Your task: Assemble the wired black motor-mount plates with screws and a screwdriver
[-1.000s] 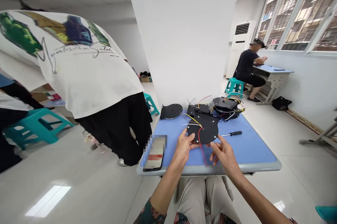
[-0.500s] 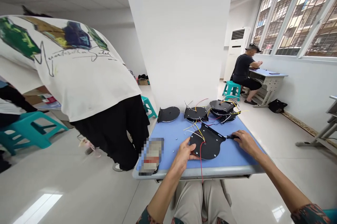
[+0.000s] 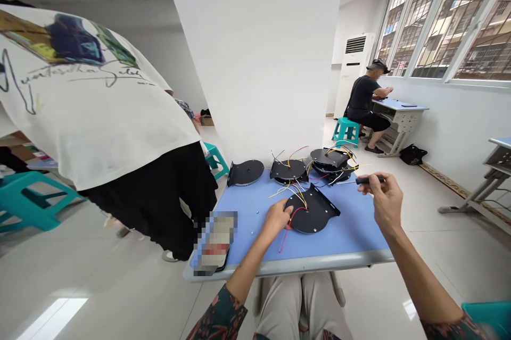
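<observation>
My left hand [image 3: 278, 218] grips the left edge of a round black plate [image 3: 315, 212] with a straight flanged side, lying on the blue desk top. Red, yellow and white wires [image 3: 300, 197] come out of a hole near its middle, and small silver screws dot its face. In my right hand [image 3: 384, 197], raised over the desk's right side, is a screwdriver [image 3: 369, 180] with a black handle; its thin shaft points left, apart from the plate. My right fingers are wrapped round the handle.
Behind stand another black plate [image 3: 246, 172], a wired one [image 3: 290, 170] and a wired stack [image 3: 331, 162] against the white pillar [image 3: 255, 63]. A blurred-out phone-like object [image 3: 215, 244] lies at the desk's left corner. A person in a white shirt [image 3: 99, 116] bends close on the left; another sits far right.
My right hand has lifted the screwdriver up and right, away from the plate's flange. The plate now lies lower on the desk, and its red wire has swung left. The view has shifted slightly.
</observation>
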The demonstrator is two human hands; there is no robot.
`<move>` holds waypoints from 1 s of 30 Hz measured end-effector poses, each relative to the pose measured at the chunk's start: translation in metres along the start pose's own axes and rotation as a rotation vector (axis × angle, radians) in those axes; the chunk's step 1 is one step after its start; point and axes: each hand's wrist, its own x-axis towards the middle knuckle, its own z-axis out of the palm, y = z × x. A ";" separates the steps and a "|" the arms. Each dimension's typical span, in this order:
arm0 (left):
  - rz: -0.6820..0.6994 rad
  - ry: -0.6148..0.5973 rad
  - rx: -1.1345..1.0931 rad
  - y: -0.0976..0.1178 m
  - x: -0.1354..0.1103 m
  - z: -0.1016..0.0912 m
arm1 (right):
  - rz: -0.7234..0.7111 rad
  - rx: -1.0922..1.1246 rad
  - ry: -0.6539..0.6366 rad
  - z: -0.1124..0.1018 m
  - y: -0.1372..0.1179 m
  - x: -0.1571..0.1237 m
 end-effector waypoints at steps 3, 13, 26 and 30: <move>0.107 0.071 0.442 0.005 0.004 -0.006 | -0.082 -0.048 -0.103 0.040 0.004 0.008; 0.407 0.354 0.562 0.032 0.001 0.003 | -0.271 -0.400 -0.473 0.085 0.062 0.024; 0.534 0.080 0.054 0.026 0.078 0.038 | -0.231 -0.437 -0.497 0.085 0.073 0.015; 0.541 0.100 0.164 0.023 0.074 0.043 | -0.254 -0.465 -0.487 0.084 0.071 0.012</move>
